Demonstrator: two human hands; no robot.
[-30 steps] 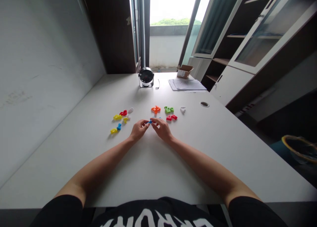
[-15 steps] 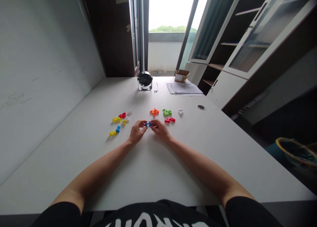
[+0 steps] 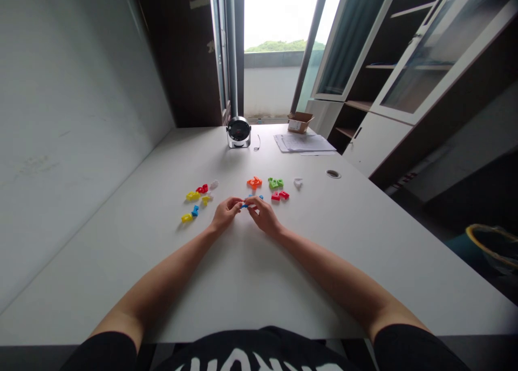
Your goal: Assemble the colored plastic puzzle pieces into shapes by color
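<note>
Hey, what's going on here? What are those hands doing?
A person at a white desk is holding a small blue plastic piece with the left hand and right hand together. More little plastic pieces lie nearby: yellow pieces and red pieces to the left, orange pieces and green pieces ahead.

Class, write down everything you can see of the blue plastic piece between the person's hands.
The small, bright blue plastic piece looks glossy and is pinched between the fingertips of the left hand and right hand, above the white table. Fingers hide most of it, so its shape cannot be told. Blue bits beyond the fingers may belong to it.
</note>
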